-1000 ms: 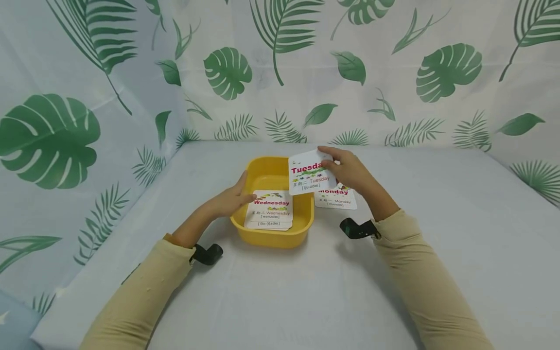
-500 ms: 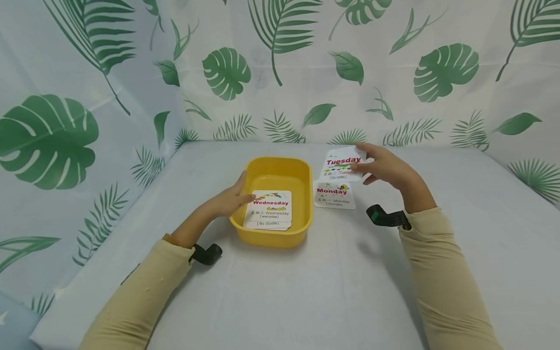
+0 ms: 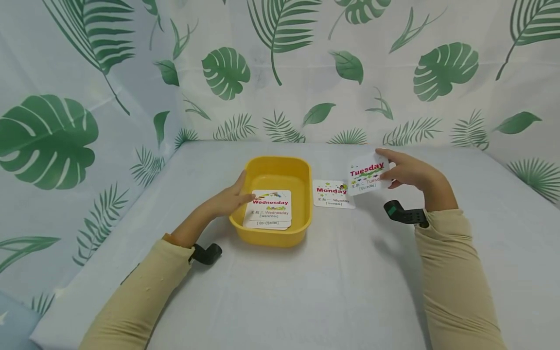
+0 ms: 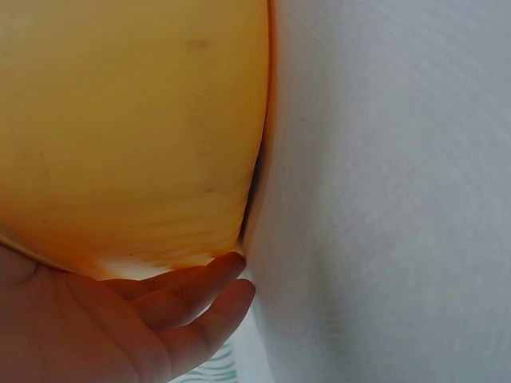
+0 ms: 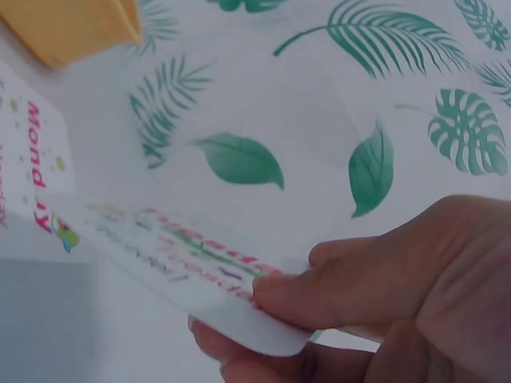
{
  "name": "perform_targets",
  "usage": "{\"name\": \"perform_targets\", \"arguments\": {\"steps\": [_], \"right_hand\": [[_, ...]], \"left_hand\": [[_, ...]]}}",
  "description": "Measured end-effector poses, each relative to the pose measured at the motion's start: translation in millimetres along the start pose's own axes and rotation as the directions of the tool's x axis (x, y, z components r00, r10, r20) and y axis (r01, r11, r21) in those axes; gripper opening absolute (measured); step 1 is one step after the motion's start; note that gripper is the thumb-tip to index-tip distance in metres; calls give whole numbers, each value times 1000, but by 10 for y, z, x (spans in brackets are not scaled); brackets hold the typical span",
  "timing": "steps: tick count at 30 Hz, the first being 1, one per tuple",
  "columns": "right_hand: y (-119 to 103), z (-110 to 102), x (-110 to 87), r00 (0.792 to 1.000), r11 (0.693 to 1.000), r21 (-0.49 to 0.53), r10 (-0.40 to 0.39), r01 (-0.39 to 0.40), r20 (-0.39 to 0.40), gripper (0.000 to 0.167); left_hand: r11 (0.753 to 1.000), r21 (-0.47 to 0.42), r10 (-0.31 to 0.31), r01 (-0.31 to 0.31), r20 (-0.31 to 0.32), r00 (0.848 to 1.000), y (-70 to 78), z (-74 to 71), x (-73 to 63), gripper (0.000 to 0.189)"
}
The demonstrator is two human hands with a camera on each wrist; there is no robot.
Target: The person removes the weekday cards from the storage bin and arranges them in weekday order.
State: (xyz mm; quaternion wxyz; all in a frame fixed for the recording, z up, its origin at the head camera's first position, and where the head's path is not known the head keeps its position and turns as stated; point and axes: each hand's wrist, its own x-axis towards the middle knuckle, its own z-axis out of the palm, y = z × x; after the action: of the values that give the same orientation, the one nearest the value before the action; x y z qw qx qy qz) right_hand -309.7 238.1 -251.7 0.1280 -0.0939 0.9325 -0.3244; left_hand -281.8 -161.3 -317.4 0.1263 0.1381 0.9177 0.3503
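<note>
Tuesday card: pinching it in right hand, holding yellow tub with left hand; seeing Monday card already out, maybe leaving Wednesday card for later.

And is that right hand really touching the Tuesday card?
Touching. The right wrist view shows it: the right hand pinches the Tuesday card, thumb pressed on the printed face and fingers underneath.

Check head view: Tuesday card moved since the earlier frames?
Yes, rightward: the Tuesday card, in the right hand, overlapped the yellow tub a second ago; now it appears well right of that tub.
</note>
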Motion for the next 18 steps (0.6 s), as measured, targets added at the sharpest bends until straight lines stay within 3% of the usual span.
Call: {"name": "perform_targets", "arguments": {"steps": [11, 18], "right_hand": [[44, -39, -18, 999, 993, -111, 43, -41, 8, 68], [135, -22, 34, 996, 992, -94, 90, -89, 14, 66]], "left_hand": [[1000, -9, 10, -10, -8, 1000, 13, 0, -17, 78], [1000, -13, 1, -1, -2, 1000, 16, 4, -21, 78]]}}
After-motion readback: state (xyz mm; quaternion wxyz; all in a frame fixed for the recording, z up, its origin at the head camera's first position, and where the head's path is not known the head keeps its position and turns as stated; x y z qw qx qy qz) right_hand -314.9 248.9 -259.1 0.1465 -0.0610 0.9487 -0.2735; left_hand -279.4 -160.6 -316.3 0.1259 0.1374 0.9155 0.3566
